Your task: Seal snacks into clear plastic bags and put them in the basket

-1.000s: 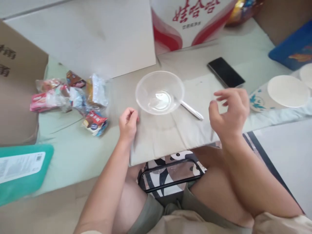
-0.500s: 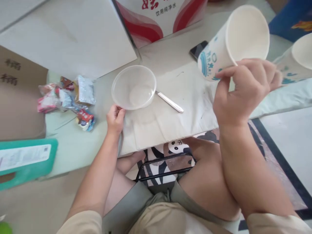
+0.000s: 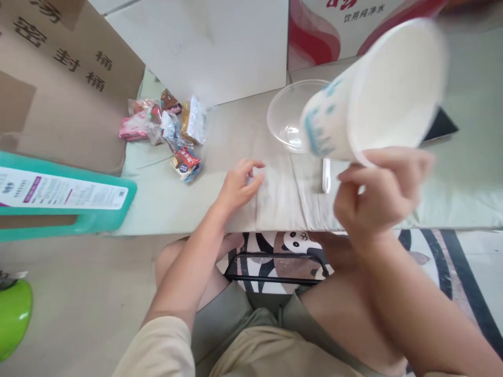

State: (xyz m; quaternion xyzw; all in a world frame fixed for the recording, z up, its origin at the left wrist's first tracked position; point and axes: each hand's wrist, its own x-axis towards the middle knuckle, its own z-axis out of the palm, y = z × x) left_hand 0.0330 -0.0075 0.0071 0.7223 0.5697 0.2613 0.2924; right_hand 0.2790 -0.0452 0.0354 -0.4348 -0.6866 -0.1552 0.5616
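Note:
My right hand [image 3: 383, 191] grips a large white paper cup [image 3: 334, 125] with blue print by its lower side, tilted so its wide mouth faces right and toward me. The cup is raised above the table and smeared by motion. Behind it stands a clear plastic bowl [image 3: 280, 123], partly covered by the cup. A utensil with a white handle [image 3: 326, 175] lies in front of the bowl, its far end hidden. Over the table, left of the bowl, my left hand [image 3: 241, 186] has its fingers curled apart, holding nothing.
Wrapped snacks [image 3: 168, 125] lie in a pile at left, near a cardboard box [image 3: 74, 99] and a green container [image 3: 98, 220]. A white box [image 3: 220, 52] and a red-and-white carton [image 3: 318, 36] stand behind. A black phone [image 3: 442, 125] lies right of the cup.
My left hand has let go of the bowl's rim. My right hand has brought the cup over toward the bowl and tilted it further. The view has swung left.

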